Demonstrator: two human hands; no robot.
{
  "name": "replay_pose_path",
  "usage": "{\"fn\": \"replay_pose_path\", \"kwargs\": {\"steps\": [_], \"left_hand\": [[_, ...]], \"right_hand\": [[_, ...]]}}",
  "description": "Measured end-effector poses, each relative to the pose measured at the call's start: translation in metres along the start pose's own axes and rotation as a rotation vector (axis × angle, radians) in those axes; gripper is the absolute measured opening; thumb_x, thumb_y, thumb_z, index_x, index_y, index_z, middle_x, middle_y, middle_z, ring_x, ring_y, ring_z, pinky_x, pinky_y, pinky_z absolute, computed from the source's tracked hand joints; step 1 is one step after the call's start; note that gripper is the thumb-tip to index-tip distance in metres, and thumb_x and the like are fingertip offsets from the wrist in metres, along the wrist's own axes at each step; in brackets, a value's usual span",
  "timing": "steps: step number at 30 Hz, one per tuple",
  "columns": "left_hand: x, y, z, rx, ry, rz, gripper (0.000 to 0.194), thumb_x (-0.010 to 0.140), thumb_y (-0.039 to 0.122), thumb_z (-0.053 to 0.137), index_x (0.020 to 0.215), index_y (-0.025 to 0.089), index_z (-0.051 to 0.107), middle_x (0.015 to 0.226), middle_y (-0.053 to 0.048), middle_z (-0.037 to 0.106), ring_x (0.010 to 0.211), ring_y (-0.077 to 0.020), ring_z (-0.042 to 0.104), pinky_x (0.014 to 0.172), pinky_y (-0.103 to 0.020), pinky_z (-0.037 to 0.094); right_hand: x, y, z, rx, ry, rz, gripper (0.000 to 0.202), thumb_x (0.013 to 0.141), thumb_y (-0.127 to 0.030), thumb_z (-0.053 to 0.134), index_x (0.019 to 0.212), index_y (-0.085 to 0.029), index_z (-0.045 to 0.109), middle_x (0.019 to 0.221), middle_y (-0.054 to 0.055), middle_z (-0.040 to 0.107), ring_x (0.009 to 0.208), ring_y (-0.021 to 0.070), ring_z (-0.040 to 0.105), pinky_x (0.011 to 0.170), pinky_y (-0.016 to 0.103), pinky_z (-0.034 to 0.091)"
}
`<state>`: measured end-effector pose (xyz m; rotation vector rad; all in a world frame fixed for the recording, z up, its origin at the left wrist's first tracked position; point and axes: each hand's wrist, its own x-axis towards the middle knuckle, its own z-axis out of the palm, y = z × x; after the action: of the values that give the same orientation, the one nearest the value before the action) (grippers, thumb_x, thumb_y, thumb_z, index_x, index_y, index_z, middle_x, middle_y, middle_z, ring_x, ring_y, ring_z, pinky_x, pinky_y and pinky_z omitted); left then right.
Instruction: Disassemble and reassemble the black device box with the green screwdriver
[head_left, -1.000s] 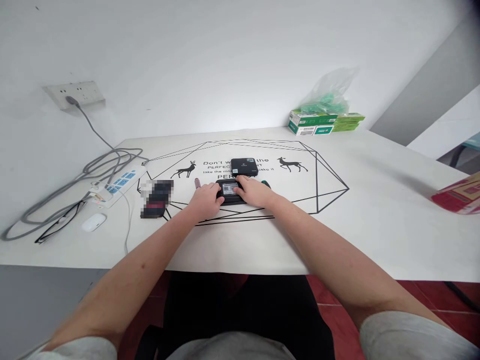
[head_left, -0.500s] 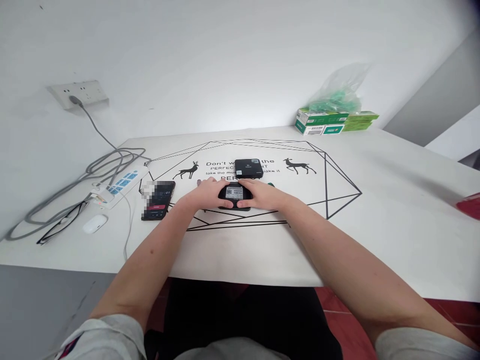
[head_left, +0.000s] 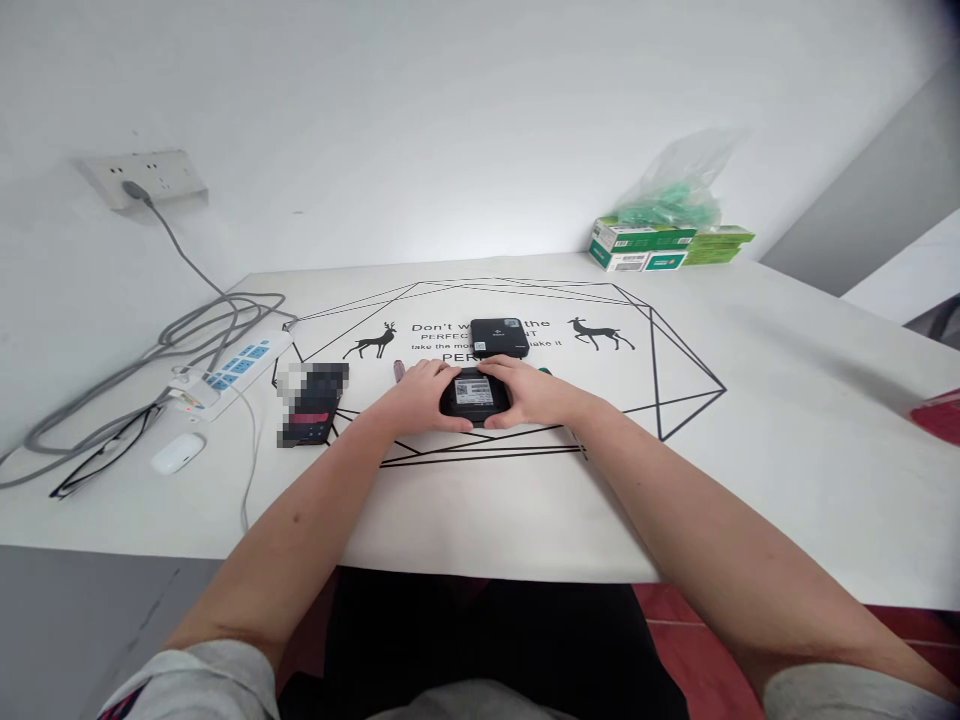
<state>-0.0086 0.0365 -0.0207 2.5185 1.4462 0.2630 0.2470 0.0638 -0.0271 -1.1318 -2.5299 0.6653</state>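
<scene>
A flat black box-shaped device (head_left: 474, 393) with a white printed label on its upper face lies between my hands on the table. My left hand (head_left: 426, 398) grips its left side, fingers along the back and thumb at the front edge. Around the right side curls my right hand (head_left: 534, 394), its thumb near the front right corner. Just behind stands a second black box (head_left: 500, 337) with small stickers, touched by neither hand as far as I can see. A brownish-pink object (head_left: 399, 370) beside my left hand and a green one (head_left: 545, 371) behind my right are mostly hidden.
To the left are a phone (head_left: 313, 405), a white case (head_left: 178, 453), glasses (head_left: 105, 453) and a power strip (head_left: 244, 372) with a coiled grey cable (head_left: 161, 345). Green-and-white boxes (head_left: 643, 246) under a plastic bag (head_left: 679, 190) stand at the back right. A red object (head_left: 937, 413) is at the right edge.
My thumbs have slid off the lower part of the label and apart, down to the front edge of the device. Both hands still hold it. The view has shifted slightly.
</scene>
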Motion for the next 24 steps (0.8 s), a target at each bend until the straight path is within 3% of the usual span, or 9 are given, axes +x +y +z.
{"fn": "replay_pose_path", "kwargs": {"steps": [5, 10, 16, 19, 24], "left_hand": [[-0.002, -0.003, 0.001, -0.059, 0.040, 0.046, 0.094, 0.077, 0.064, 0.089, 0.154, 0.023, 0.056, 0.154, -0.017, 0.055, 0.144, -0.0405, 0.052, 0.122, -0.054, 0.042], [-0.001, 0.002, 0.002, -0.006, 0.071, 0.037, 0.097, 0.073, 0.062, 0.094, 0.154, 0.024, 0.056, 0.156, -0.020, 0.053, 0.144, -0.0447, 0.050, 0.121, -0.066, 0.039], [0.001, 0.002, 0.003, -0.002, 0.087, 0.034, 0.107, 0.071, 0.060, 0.096, 0.161, 0.023, 0.049, 0.158, -0.020, 0.049, 0.144, -0.0458, 0.051, 0.120, -0.065, 0.038], [0.002, -0.001, 0.004, 0.005, 0.066, 0.022, 0.104, 0.074, 0.063, 0.093, 0.160, 0.024, 0.049, 0.156, -0.019, 0.055, 0.145, -0.0453, 0.049, 0.121, -0.064, 0.036], [0.005, -0.004, 0.003, -0.020, 0.028, -0.005, 0.101, 0.076, 0.069, 0.088, 0.158, 0.024, 0.052, 0.158, -0.017, 0.058, 0.147, -0.0440, 0.049, 0.123, -0.063, 0.034]], "right_hand": [[-0.001, 0.003, 0.002, 0.034, 0.029, -0.020, 0.101, 0.067, -0.045, 0.093, 0.156, -0.018, 0.054, 0.154, 0.018, 0.050, 0.141, 0.0387, 0.058, 0.121, 0.057, 0.050], [-0.001, 0.005, 0.003, -0.025, 0.089, -0.052, 0.107, 0.061, -0.050, 0.096, 0.155, -0.019, 0.055, 0.147, 0.017, 0.052, 0.141, 0.0432, 0.050, 0.125, 0.065, 0.044], [-0.004, -0.002, 0.001, 0.017, 0.078, -0.028, 0.108, 0.066, -0.044, 0.092, 0.161, -0.017, 0.048, 0.154, 0.018, 0.047, 0.145, 0.0398, 0.052, 0.123, 0.057, 0.049], [-0.004, -0.002, 0.001, -0.024, 0.078, -0.029, 0.103, 0.066, -0.046, 0.092, 0.157, -0.018, 0.052, 0.152, 0.018, 0.052, 0.146, 0.0418, 0.052, 0.126, 0.061, 0.045], [-0.005, -0.005, -0.003, -0.002, 0.035, 0.030, 0.095, 0.070, -0.046, 0.090, 0.154, -0.018, 0.058, 0.152, 0.019, 0.057, 0.143, 0.0399, 0.057, 0.122, 0.059, 0.049]]}}
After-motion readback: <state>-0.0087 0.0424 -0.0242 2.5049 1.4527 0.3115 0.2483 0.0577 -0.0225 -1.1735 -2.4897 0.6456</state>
